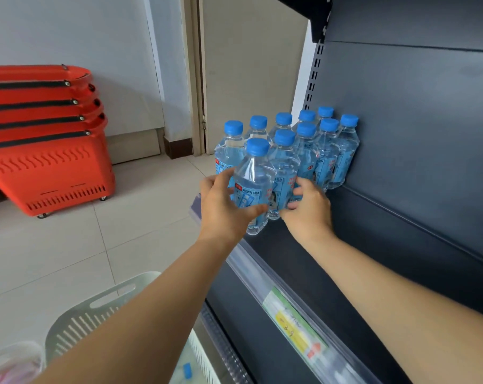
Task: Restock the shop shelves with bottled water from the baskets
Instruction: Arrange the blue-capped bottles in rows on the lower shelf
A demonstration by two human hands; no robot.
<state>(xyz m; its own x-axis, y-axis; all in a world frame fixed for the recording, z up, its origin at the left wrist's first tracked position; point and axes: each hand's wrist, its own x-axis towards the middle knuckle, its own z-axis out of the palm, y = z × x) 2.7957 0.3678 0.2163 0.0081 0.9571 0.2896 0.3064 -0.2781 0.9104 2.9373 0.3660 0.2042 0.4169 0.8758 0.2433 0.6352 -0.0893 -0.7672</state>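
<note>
Bottled water [306,151] is standing bunched at the left end of the dark shelf [290,259], in thin clear plastic with blue caps and glossy labels. The left hand [223,209] is curling round the front bottle [252,173] at the shelf lip, while the right hand [308,212] is gripping the second bottle [284,162] beside it. Being smooth, light and close to the edge, the front bottle is probably risking a tumble if nudged.

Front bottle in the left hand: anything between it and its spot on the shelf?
Nothing visible. The left hand holds the front bottle at the shelf front, against the standing bottles; the right hand holds the neighbour bottle, beside its path.
</note>
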